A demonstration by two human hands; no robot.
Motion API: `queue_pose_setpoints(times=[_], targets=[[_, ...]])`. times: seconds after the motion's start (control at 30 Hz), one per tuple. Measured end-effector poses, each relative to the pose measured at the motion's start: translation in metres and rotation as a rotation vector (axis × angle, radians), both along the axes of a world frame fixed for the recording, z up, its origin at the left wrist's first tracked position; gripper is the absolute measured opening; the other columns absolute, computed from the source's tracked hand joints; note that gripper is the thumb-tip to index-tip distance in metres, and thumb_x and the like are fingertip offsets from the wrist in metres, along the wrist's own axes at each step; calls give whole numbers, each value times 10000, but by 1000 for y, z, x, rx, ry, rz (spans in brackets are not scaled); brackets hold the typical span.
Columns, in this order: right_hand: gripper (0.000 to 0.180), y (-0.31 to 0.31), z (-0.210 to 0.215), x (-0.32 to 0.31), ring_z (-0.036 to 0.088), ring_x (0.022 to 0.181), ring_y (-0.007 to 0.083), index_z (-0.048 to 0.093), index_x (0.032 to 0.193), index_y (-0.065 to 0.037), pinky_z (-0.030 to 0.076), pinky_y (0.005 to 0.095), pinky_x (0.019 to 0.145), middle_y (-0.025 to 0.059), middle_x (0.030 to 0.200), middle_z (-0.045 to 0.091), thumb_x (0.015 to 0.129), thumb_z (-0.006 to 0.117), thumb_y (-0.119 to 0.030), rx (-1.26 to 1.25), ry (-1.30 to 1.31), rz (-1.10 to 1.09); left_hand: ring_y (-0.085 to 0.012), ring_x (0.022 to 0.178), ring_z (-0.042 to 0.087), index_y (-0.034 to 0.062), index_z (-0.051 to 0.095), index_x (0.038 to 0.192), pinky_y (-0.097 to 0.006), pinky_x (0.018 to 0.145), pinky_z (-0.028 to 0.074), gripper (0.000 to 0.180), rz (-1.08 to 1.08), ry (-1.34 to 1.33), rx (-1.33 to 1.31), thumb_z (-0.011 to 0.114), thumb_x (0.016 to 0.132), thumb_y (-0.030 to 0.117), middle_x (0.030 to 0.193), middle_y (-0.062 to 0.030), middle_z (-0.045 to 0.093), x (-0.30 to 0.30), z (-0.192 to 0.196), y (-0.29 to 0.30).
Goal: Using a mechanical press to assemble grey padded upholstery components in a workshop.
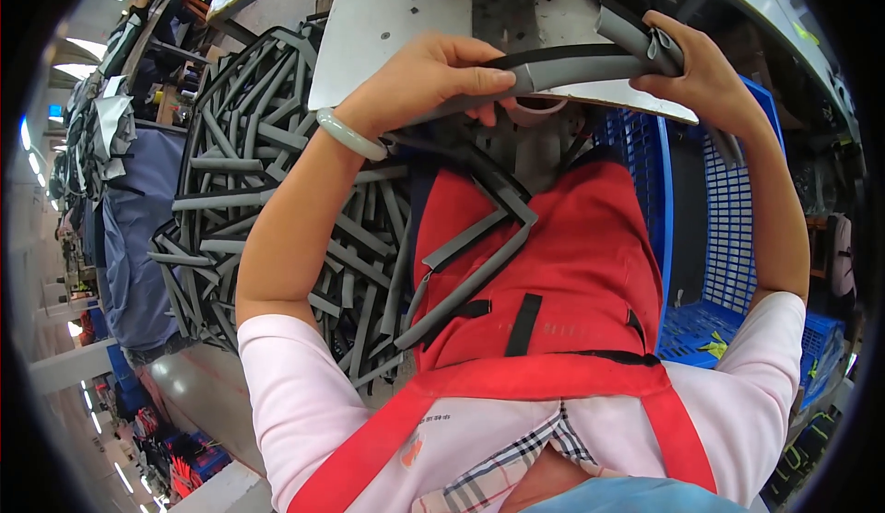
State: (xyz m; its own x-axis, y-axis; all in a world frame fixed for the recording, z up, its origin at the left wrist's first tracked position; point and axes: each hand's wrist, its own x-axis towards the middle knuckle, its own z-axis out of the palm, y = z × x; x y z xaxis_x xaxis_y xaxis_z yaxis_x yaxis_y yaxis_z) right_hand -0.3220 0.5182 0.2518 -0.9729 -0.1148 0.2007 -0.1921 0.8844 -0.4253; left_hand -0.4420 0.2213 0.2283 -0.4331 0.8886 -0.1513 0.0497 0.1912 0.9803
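A padded grey strip with a black edge [581, 69] is stretched between my two hands, above the front of the white work table [387, 6]. My left hand [429, 80] is closed on its left part, thumb on top. At the other end, my right hand [701, 75] is wrapped round the strip where the grey fabric bunches and folds. Below them, more grey-and-black strips [470, 287] lie bent across the red apron [572, 264] on my lap. Part of the held strip is hidden behind my left hand.
To my left lies a large heap of similar grey-and-black strips [258, 149]. Blue plastic crates [728, 227] stand at my right. Small dark scraps are scattered on the table around a dark plate [503, 20]. Farther left hangs a grey-blue cloth [143, 236].
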Motion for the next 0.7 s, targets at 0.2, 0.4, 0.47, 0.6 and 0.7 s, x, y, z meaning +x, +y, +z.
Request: queue_pose_setpoints(times=[0.2, 0.4, 0.47, 0.6, 0.7], targets=[[751, 10, -18, -25, 616, 934, 258, 475, 1351, 6, 444, 313, 912, 180, 1056, 623, 740, 775, -313, 6, 36, -118, -30, 492, 454, 20, 681, 1036, -174, 490, 355, 289, 297, 154, -59, 629, 905, 272, 665, 0, 607, -19, 5, 20], [842, 20, -21, -50, 590, 1072, 275, 424, 1405, 0, 416, 323, 991, 209, 1238, 570, 737, 785, -363, 18, -69, -163, -22, 467, 414, 2, 661, 1094, -161, 463, 323, 299, 339, 122, -56, 649, 894, 226, 666, -11, 603, -46, -11, 37], [845, 19, -19, -56, 591, 1077, 269, 422, 1406, 1, 423, 322, 985, 212, 1232, 571, 736, 787, -363, -16, -161, -133, -22, 466, 415, 0, 658, 1104, -158, 459, 321, 300, 350, 113, -63, 652, 894, 215, 667, -16, 603, -51, -15, 39], [846, 32, -37, -63, 596, 1065, 263, 422, 1406, 0, 431, 318, 969, 202, 1202, 582, 735, 787, -365, 38, -40, -199, -37, 482, 424, -19, 663, 1088, -177, 472, 340, 305, 335, 74, -33, 656, 886, 209, 682, -35, 613, -62, -17, 39], [830, 30, -32, -67, 600, 1055, 264, 433, 1397, 1, 435, 314, 959, 197, 1168, 598, 741, 784, -366, 5, -69, -186, -53, 501, 428, -28, 675, 1052, -195, 491, 350, 292, 317, 64, 6, 656, 873, 202, 703, -48, 625, -70, -20, 36]])
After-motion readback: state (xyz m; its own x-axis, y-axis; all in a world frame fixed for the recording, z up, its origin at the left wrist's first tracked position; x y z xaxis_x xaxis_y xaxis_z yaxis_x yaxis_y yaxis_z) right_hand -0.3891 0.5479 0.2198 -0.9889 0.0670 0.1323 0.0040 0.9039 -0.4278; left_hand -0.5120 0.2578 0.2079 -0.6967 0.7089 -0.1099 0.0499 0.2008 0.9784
